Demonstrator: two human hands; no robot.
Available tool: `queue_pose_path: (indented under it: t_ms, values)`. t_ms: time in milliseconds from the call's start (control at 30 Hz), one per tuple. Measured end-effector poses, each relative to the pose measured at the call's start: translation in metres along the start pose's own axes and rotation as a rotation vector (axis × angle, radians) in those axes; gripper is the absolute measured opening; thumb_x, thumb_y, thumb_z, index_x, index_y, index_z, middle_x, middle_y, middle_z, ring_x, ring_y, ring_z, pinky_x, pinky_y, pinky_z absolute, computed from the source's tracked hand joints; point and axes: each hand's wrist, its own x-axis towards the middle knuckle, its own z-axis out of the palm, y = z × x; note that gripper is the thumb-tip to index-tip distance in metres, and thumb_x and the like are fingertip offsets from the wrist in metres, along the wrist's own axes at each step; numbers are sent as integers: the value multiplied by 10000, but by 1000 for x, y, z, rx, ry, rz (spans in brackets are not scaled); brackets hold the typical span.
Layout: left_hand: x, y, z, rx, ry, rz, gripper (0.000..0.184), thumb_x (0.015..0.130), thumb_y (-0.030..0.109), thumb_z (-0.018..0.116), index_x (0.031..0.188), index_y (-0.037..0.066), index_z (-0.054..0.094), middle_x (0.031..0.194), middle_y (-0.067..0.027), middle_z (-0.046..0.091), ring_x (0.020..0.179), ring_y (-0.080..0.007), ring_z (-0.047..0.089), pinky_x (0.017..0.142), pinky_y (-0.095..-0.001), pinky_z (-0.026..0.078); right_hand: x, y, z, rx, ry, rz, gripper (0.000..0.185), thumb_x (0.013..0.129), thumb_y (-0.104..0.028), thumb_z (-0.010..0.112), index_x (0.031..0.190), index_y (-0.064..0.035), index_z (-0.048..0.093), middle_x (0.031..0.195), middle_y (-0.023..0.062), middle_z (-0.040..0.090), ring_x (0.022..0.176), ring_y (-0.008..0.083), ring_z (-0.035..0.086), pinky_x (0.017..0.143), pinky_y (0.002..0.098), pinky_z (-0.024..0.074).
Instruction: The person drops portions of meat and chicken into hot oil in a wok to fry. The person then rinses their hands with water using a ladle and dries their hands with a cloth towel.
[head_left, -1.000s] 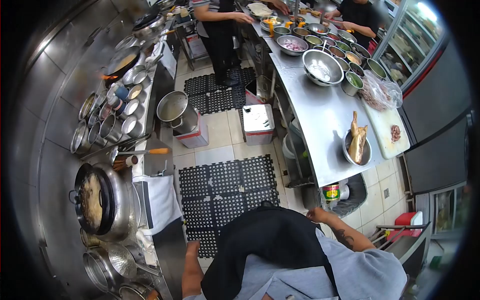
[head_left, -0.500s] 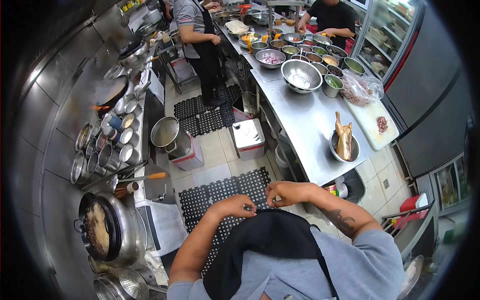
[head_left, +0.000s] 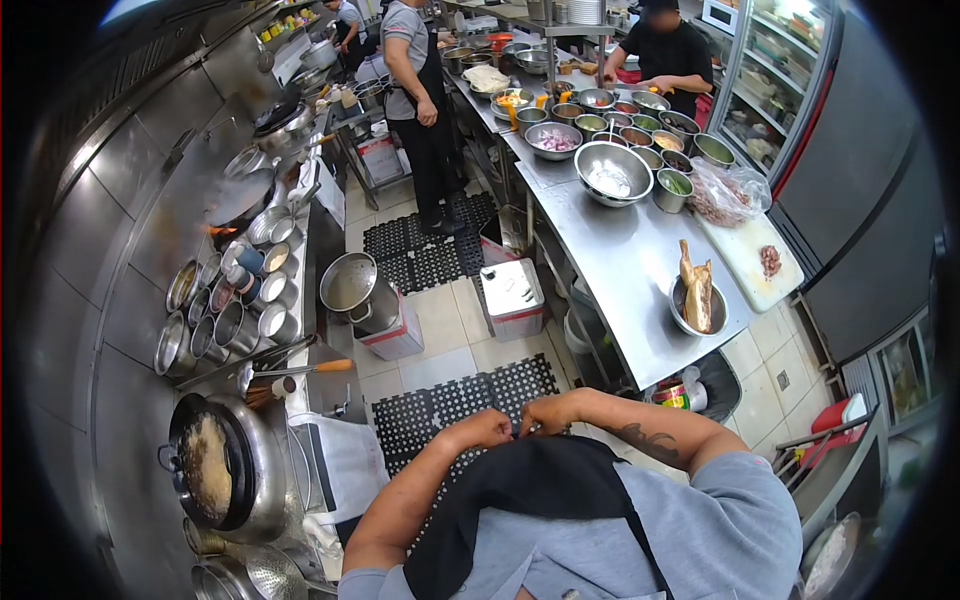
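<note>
My left hand (head_left: 486, 428) is closed at the top edge of the black apron (head_left: 530, 465), in front of my body. Close beside it, my right hand (head_left: 543, 412) has its fingers bent down at the same edge. What the fingers pinch, if anything, is too small to make out. Both hands are above the black perforated mat (head_left: 400, 422). To the right, a metal bowl (head_left: 718, 318) with a piece of browned meat (head_left: 697, 295) stands on the steel table (head_left: 620, 290).
On the left are a wok of bubbling oil (head_left: 208, 465), metal pots and a flaming burner (head_left: 222, 230). A stockpot (head_left: 352, 290) and a white-topped box (head_left: 512, 288) stand ahead. A person (head_left: 415, 110) stands beyond; another (head_left: 665, 60) is behind the table. A cutting board (head_left: 745, 255) lies right.
From low at my sides, both hands have come up and together at the apron's edge, and their fingers have closed up. The person ahead has lowered an arm.
</note>
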Motion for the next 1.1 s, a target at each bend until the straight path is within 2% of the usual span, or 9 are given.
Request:
queue_pose_path:
  t_ms: [133, 367, 433, 567, 633, 767, 867, 1033, 1100]
  values:
    - [-7, 13, -11, 27, 304, 109, 118, 741, 151, 625, 745, 45, 575, 673, -110, 595, 612, -221, 583, 582, -328, 468, -6, -28, 4, -586, 362, 53, 276, 768, -177, 608, 1031, -126, 674, 1018, 151, 610, 1041, 316, 540, 887, 411, 416]
    - [-9, 10, -17, -176, 315, 62, 103, 792, 102, 635, 786, 33, 559, 648, -3, 549, 603, -78, 489, 553, -251, 429, -8, -47, -19, -806, 227, 72, 196, 776, -157, 587, 941, -89, 670, 1012, 163, 598, 1032, 331, 539, 881, 438, 417]
    - [-15, 8, -25, -195, 220, -120, 125, 793, 76, 634, 901, 21, 600, 784, -19, 626, 708, -80, 556, 644, -238, 467, -30, -61, -51, -153, 342, -134, 194, 784, -120, 589, 954, -47, 647, 932, 168, 628, 890, 320, 597, 801, 406, 466]
    - [-48, 58, -61, -810, 376, -13, 302, 826, 162, 650, 1084, 17, 587, 985, -40, 637, 891, -108, 578, 826, -257, 456, -69, -111, -103, 370, 661, -231, 155, 883, -94, 567, 1004, -3, 598, 811, 19, 628, 738, 69, 569, 669, 223, 461]
    - [-63, 112, -82, -1110, 534, 310, 362, 845, 176, 637, 1137, -18, 549, 1051, -60, 618, 953, -127, 573, 881, -269, 439, -72, -125, -115, 710, 687, -242, 153, 892, -74, 554, 1004, 25, 589, 857, 1, 633, 766, 56, 574, 680, 215, 463]
    - [-84, 181, -100, -1286, 573, 516, 372, 842, 133, 632, 1156, -37, 527, 1056, -68, 610, 945, -130, 577, 861, -268, 450, -68, -147, -118, 868, 782, -258, 179, 878, -71, 571, 1030, 24, 582, 879, 29, 639, 790, 86, 593, 724, 223, 476]
    - [-105, 186, -109, -746, 679, 218, 362, 784, 72, 672, 1110, -31, 554, 990, -60, 627, 892, -110, 590, 805, -248, 475, -66, -161, -118, 891, 825, -314, 207, 888, -100, 568, 1058, 19, 573, 916, 46, 635, 782, 84, 596, 702, 220, 487]
    - [-197, 270, -127, -493, 1268, 534, 631, 699, 164, 637, 1235, -104, 440, 1154, -190, 568, 1042, -281, 587, 936, -373, 453, -71, -168, -117, 796, 785, -357, 245, 897, -161, 574, 1080, 3, 568, 927, 62, 634, 706, 76, 577, 621, 208, 493]
    - [-205, 314, -112, -832, 1483, 924, 621, 724, 187, 620, 1245, -94, 431, 1102, -234, 567, 1007, -341, 592, 911, -410, 476, -72, -162, -113, 734, 752, -307, 228, 900, -128, 549, 1082, 9, 554, 973, 90, 619, 745, 108, 586, 667, 238, 496]
